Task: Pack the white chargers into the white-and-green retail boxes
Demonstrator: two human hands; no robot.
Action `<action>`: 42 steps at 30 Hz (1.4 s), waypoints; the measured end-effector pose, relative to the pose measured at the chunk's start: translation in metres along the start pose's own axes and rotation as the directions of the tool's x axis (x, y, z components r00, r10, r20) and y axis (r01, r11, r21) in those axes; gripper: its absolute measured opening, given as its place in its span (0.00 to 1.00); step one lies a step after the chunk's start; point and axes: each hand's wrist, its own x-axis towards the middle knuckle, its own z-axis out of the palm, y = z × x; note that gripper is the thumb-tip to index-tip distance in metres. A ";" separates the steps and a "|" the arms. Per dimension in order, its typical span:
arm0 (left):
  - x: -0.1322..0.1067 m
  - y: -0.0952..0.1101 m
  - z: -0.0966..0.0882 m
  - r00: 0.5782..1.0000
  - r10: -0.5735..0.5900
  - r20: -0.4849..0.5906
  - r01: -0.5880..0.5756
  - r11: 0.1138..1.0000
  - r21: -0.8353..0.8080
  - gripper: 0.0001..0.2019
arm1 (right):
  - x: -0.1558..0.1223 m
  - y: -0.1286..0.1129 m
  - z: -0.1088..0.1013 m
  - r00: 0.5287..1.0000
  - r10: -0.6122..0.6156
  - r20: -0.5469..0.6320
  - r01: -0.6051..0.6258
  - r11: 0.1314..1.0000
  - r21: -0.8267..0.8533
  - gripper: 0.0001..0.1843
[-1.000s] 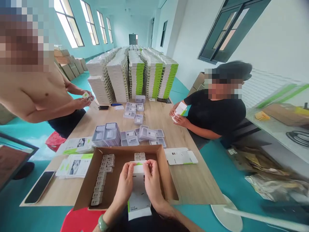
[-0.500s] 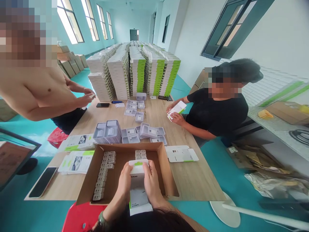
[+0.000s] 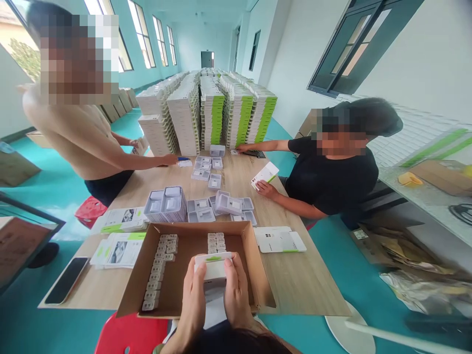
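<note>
I hold a small white product box (image 3: 214, 269) with a green mark in both hands, over the near end of an open cardboard carton (image 3: 254, 268). My left hand (image 3: 193, 295) grips its left side and my right hand (image 3: 236, 295) its right side, thumbs on the top flap. Inside the carton lie rows of small white adapters (image 3: 158, 268) along the left and a short cluster (image 3: 216, 242) at the far side.
Clear plastic trays (image 3: 165, 204) and flat white sleeves (image 3: 280, 242) lie on the wooden table (image 3: 295, 280). A phone (image 3: 66, 280) rests at the left near printed sleeves (image 3: 118, 248). Tall stacks of boxes (image 3: 210, 115) fill the far end. Two other people work at the sides.
The box has tipped down flatter in my hands, and its top flap is folded over. The person on the right now reaches an arm toward the stacks; the person on the left reaches across the table.
</note>
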 end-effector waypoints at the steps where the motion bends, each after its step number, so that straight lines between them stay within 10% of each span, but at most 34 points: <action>1: -0.003 0.003 0.000 0.999 0.035 0.004 -0.035 0.999 0.001 0.17 | -0.002 -0.005 0.001 1.000 0.006 0.011 -0.007 1.000 0.015 0.22; 19: -0.002 0.019 0.004 0.989 0.125 0.077 -0.118 0.989 -0.091 0.18 | -0.017 -0.027 0.004 1.000 -0.020 -0.010 0.020 1.000 0.020 0.16; 31: 0.033 0.014 -0.006 0.994 0.103 0.041 -0.104 0.994 0.032 0.31 | 0.020 -0.032 0.001 0.959 0.086 0.271 -0.097 0.995 0.027 0.21; 42: 0.066 0.005 -0.003 0.989 -0.133 0.069 0.132 0.991 0.022 0.34 | 0.062 -0.029 0.008 0.908 0.264 0.327 -0.270 0.963 -0.028 0.21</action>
